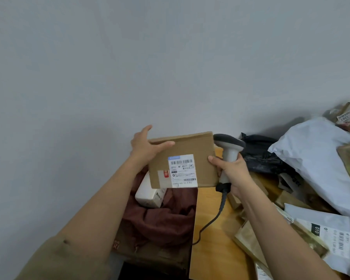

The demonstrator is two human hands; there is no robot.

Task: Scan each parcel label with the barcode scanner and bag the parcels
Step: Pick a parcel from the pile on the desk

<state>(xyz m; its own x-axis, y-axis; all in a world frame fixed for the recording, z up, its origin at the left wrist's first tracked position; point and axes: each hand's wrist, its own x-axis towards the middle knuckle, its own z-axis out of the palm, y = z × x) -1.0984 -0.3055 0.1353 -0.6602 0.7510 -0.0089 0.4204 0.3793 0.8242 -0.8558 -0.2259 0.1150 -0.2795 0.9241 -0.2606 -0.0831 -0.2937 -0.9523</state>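
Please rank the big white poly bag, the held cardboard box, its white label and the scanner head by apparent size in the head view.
1. big white poly bag, partly cropped
2. cardboard box
3. white label
4. scanner head; apparent sizes only.

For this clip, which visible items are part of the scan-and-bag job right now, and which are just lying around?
In use: cardboard parcel gripped by the left hand; its label; barcode scanner in the right hand; maroon bag below.

Lying about: white mailer, black bag, wooden table.
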